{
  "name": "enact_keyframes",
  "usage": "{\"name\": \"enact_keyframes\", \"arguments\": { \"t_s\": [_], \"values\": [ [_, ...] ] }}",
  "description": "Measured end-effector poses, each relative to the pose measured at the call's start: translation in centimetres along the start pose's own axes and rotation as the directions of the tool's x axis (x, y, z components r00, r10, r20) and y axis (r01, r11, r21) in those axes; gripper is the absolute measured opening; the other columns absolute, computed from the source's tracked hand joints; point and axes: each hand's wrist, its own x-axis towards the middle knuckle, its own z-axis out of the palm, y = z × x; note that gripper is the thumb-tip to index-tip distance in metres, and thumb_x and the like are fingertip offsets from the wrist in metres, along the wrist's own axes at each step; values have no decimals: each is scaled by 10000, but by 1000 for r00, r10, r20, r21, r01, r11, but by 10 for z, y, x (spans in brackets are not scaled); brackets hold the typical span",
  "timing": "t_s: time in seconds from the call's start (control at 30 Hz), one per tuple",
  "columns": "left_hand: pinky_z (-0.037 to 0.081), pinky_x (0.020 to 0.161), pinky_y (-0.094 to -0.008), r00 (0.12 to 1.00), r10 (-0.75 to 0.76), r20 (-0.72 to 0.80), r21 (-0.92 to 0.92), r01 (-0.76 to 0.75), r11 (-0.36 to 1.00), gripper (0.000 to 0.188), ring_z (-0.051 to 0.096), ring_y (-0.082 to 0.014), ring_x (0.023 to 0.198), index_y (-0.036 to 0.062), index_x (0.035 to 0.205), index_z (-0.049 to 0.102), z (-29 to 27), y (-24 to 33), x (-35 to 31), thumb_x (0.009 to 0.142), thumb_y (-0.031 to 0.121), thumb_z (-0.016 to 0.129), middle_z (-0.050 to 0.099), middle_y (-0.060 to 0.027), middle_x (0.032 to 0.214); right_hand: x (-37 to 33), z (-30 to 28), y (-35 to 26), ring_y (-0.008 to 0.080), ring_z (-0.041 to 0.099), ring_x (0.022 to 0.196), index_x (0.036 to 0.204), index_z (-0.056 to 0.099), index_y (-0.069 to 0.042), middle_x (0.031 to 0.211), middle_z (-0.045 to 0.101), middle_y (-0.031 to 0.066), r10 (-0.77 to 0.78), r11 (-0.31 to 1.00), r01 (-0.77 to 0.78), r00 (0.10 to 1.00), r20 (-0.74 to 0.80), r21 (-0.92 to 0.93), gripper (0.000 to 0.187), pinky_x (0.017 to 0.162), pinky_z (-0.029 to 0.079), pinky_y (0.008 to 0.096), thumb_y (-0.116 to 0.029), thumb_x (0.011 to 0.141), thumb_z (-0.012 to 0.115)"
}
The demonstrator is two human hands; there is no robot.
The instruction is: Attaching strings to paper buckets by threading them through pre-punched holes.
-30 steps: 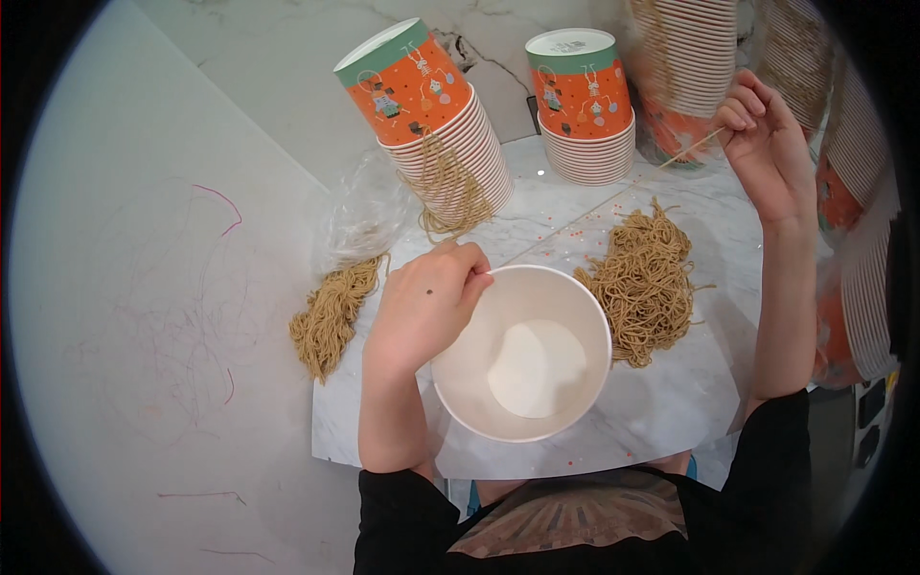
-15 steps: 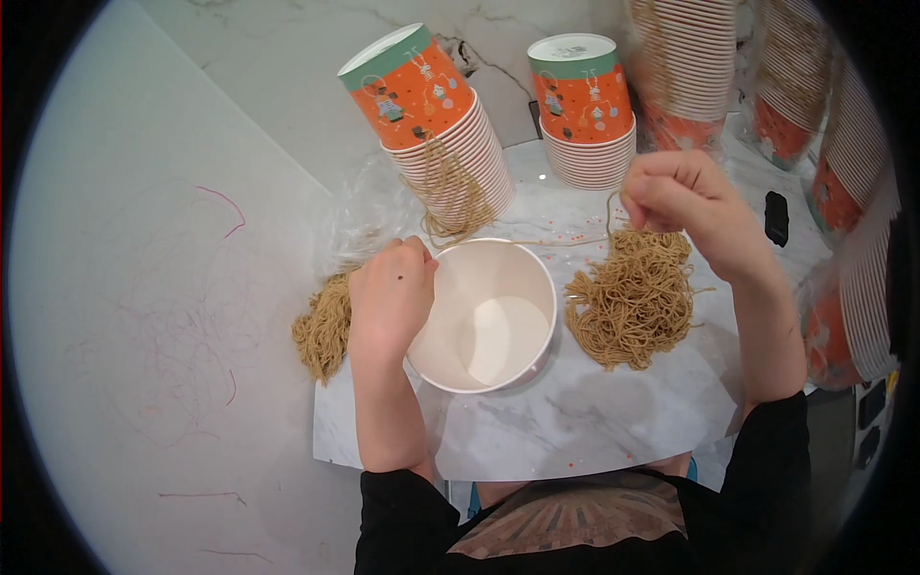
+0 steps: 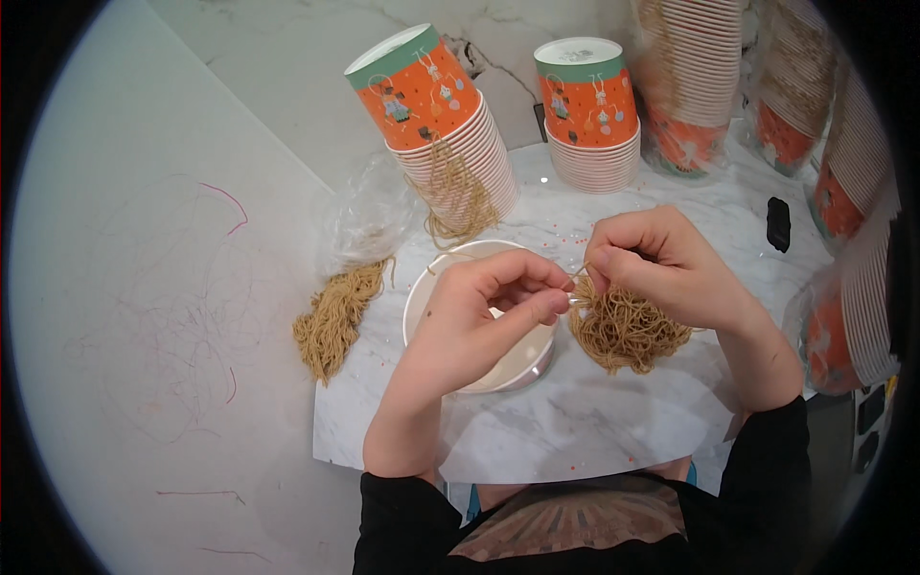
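Observation:
Above a white paper tub [image 3: 537, 364] my hands have come close together. My left hand [image 3: 470, 311] covers much of the tub's opening, its thumb and fingers pinched on a tan cord. Just to its right, my right hand [image 3: 661, 264] pinches the same thin cord [image 3: 579, 271], and a short piece shows between the fingertips. Below the right hand lies a loose, tangled pile of tan cord [image 3: 632, 335], partly hidden by that hand. A second tan cord bundle [image 3: 335, 321] rests left of the tub.
Behind the tub stands a leaning stack of orange-and-green paper tubs [image 3: 417, 96], with cord strands [image 3: 455, 196] draped down it. A shorter tub stack [image 3: 589, 105] is beside it. Several wrapped stacks [image 3: 690, 77] line the right. A clear plastic bag [image 3: 369, 216] and a small black object [image 3: 778, 224] lie on the marble-patterned table [image 3: 537, 441].
My hands were apart with a length of cord stretched across the tub. The left has moved right over the opening, and the right has come down and left to meet it.

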Motion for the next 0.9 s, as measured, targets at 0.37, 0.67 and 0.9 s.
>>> {"name": "enact_keyframes", "arguments": {
  "t_s": [0.37, 0.67, 0.9],
  "values": [
    [494, 703, -206, 996, -46, -76, 224, 62, 973, 113, 633, -50, 777, -15, 993, 722, -13, 11, -11, 922, 72, 722, 715, -12, 874, -1, 6, 0, 48, 487, 657, 968, 651, 12, 726, 571, -28, 42, 990, -45, 999, -21, -137, 178, 596, 391, 228, -142, 986, 564],
    [451, 673, -209, 999, -40, 15, 316, 33, 948, 127, 564, -32, 775, -19, 985, 702, -7, 10, -11, 961, 105, 689, 661, 7, 839, -2, 11, 1, 46, 490, 610, 1036, 657, -26, 740, 616, -3, 100, 988, -91, 993, 68, -124, 260, 532, 357, 230, -260, 940, 721],
    [429, 652, -222, 1000, -30, -1, 330, 28, 943, 167, 533, -49, 735, -12, 926, 688, -6, 12, -13, 987, 141, 656, 628, 19, 795, -5, 14, -1, 70, 514, 611, 883, 680, -12, 712, 612, 18, -37, 980, 33, 999, -14, -198, 141, 523, 380, 248, -143, 864, 728]
  ]
}}
